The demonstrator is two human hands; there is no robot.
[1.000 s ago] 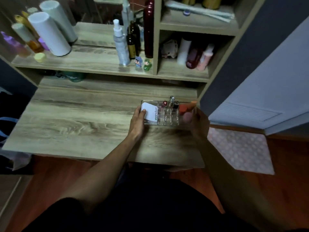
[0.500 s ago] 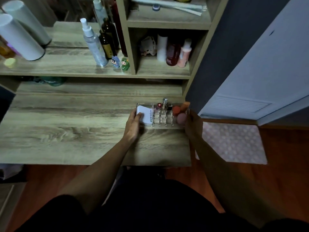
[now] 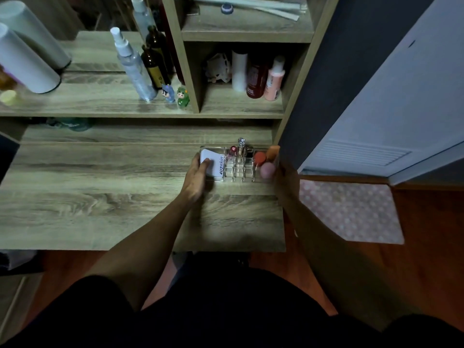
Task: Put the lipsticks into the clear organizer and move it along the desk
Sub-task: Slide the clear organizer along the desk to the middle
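The clear organizer (image 3: 237, 175) sits on the wooden desk (image 3: 100, 197) at its far right, close to the back ledge. Upright in its rear cells stand a pink lipstick (image 3: 233, 152), a silver-capped one (image 3: 241, 146) and a black one (image 3: 249, 154). A white "4U2skin" packet (image 3: 216, 163) fills its left part; orange and pink sponges (image 3: 265, 163) fill the right. My left hand (image 3: 195, 178) grips the organizer's left end, thumb on the packet. My right hand (image 3: 285, 179) holds its right end at the desk's edge.
The shelf above carries a spray bottle (image 3: 133, 64), dark bottles (image 3: 155, 67), two small figurines (image 3: 175, 95) and white cylinders (image 3: 22, 61). A cubby holds more bottles (image 3: 256, 74). A blue door (image 3: 391, 101) and a dotted mat (image 3: 349, 209) lie to the right.
The view has swung right, and the shelf items drift left in frame. Both hands stay on the organizer, which sits slightly nearer the desk's back right corner.
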